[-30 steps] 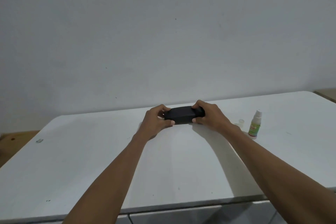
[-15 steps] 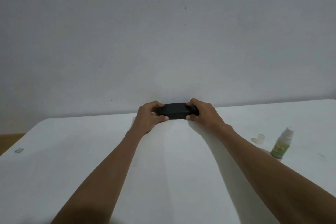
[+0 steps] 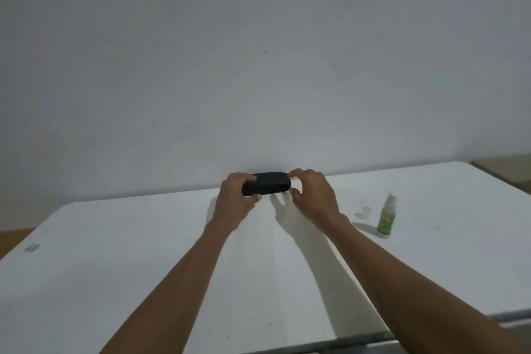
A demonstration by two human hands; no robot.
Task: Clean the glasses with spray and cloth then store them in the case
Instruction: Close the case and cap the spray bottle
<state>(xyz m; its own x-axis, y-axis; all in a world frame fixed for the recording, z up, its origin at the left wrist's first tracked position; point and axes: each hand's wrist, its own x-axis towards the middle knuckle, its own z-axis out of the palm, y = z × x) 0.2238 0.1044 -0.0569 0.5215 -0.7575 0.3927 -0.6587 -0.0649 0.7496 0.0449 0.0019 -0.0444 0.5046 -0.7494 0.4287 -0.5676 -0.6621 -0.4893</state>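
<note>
So from my seat at the feed, the black glasses case sits just below the middle of the frame, right at the far edge of the white tabletop where it meets the grey wall. It lies lengthwise, left to right, and looks shut. Can't see the glasses or any cloth anywhere.

The left hand has its grip wrapped on the case's left end, thumb on the near side and fingers over the top. The right hand is at the case's right end, but its grip is loose: fingers curled and spread, the upper fingertips just about at the corner of the case, thumb apart from it. I honestly can't tell if it's touching or just beside it.

Over at the right of the frame, the little spray bottle with a green label stands upright, well apart from the case. Its clear cap lies just to its left. There's also 1 small scrap at the left edge of the tabletop.
</note>
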